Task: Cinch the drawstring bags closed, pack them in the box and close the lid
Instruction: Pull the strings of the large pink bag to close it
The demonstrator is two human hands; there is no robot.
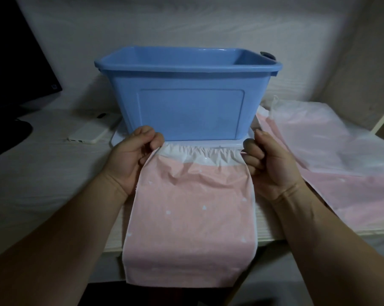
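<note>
The pink drawstring bag of thin plastic with small white dots is held at its two top corners. The left hand is curled round the left end of the gathered white band, and the right hand is curled round the right end. Both grips are closed tight on the bag material. Whether a cord itself is pinched cannot be told. Between the two grips the band is puckered; below them the bag body is draped over the front edge of the pale table. Directly beyond the grips, the open rectangular blue plastic box is stood on a white flat plastic lid. To the right of the right grip, further pink and white bags are laid flat. To the left of the left grip, a white phone and a dark monitor are located.
</note>
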